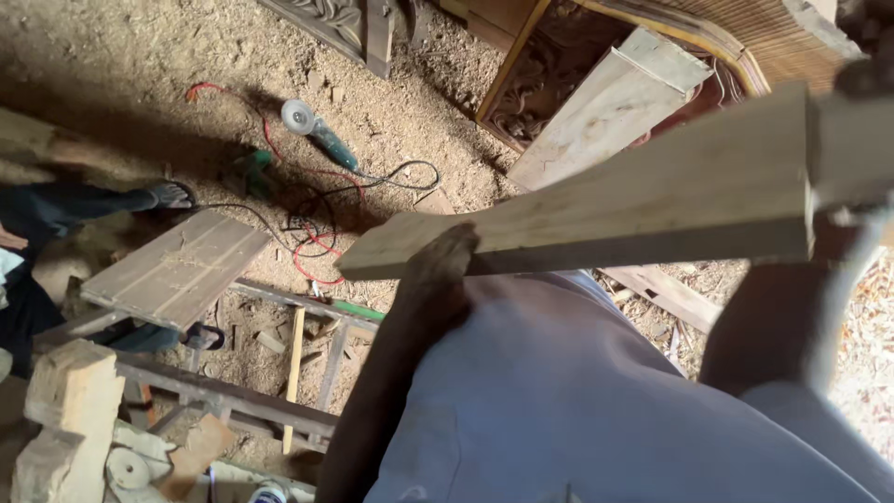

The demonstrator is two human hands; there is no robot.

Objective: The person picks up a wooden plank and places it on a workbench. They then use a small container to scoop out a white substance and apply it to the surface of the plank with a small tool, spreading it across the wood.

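Both hands' fingers [447, 256] hold one pale plank [605, 205] above a sawdust-strewn workshop floor [112, 65].

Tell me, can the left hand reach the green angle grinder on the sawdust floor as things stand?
Probably not. The left hand is pressed under the long pale wooden plank, and the green angle grinder lies well beyond it on the sawdust floor.

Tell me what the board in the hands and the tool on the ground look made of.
Board: pale raw wood, unfinished, with visible grain and saw-rough faces; the left hand grips its near end. Grinder: green body, probably plastic, with a grey disc that looks metallic or abrasive; too small to tell which.
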